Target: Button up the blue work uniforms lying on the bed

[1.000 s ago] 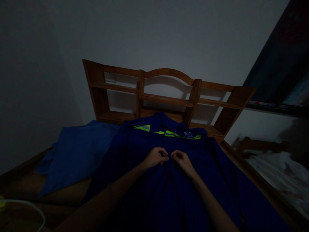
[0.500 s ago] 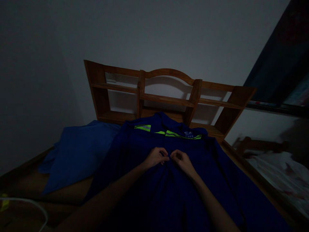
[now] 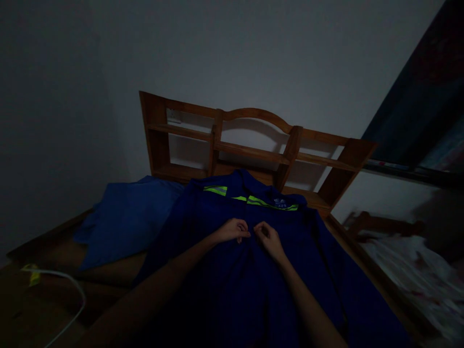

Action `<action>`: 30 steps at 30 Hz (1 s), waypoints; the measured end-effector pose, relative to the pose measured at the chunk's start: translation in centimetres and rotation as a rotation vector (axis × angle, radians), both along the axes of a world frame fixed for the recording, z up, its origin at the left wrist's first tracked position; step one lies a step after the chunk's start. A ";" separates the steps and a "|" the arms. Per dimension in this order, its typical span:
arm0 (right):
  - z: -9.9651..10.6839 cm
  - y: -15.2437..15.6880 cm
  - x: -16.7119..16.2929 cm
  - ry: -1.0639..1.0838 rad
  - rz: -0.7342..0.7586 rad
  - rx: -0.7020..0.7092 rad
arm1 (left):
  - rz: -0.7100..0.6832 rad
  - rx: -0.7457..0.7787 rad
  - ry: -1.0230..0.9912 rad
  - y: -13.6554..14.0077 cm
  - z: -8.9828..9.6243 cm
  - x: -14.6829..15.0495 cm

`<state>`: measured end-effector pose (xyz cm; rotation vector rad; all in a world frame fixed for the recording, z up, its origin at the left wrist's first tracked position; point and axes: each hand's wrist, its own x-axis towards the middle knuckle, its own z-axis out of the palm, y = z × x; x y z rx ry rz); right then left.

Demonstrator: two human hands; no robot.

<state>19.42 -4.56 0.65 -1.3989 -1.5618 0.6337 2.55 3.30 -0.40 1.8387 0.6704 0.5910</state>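
A dark blue work jacket (image 3: pixel 217 212) lies spread out front up, its collar toward the wooden headboard. Yellow-green reflective strips cross its chest, and white print shows on one side. Over the middle of its front, my left hand (image 3: pixel 234 230) pinches thumb and fingers together at the jacket's front edge. Close by on the right, my right hand (image 3: pixel 268 237) is curled in a like pinch on the other side of the front seam. The cloth gathers in folds below both hands. It is too dark to make out any fastener between the fingertips.
Folded lighter blue cloth (image 3: pixel 134 212) lies left of the jacket. A wooden headboard with shelves (image 3: pixel 253 150) stands behind, against the wall. A white cable (image 3: pixel 72 280) with a yellow tag curves at the lower left. Whitish bedding (image 3: pixel 409 266) lies at the right.
The view has shifted a little, bringing more of the cable into sight. Both hands keep their pinched poses at the jacket's front, with only slight finger movement.
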 end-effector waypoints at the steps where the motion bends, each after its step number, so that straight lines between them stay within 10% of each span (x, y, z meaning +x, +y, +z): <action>1: 0.3 -0.4 -0.2 -0.029 -0.044 0.011 | 0.012 0.062 0.052 -0.4 0.4 0.0; 7: 2.7 -6.1 4.0 -0.447 -0.315 0.091 | 0.106 0.416 0.238 -6.6 2.6 -4.4; 11: 2.5 -11.6 11.6 -0.694 -0.626 -0.078 | 0.601 0.837 0.614 -11.3 1.9 -12.6; 14: 2.0 -14.4 15.0 -0.651 -0.534 -0.287 | 0.855 0.852 0.848 -12.4 1.4 -17.7; 19: 2.8 -15.3 15.8 -0.537 -0.359 -0.256 | 0.730 0.840 0.994 -11.8 1.5 -20.0; 30: 5.1 -11.2 17.8 -0.653 -0.575 0.035 | 0.762 1.180 0.943 -8.3 3.9 -18.5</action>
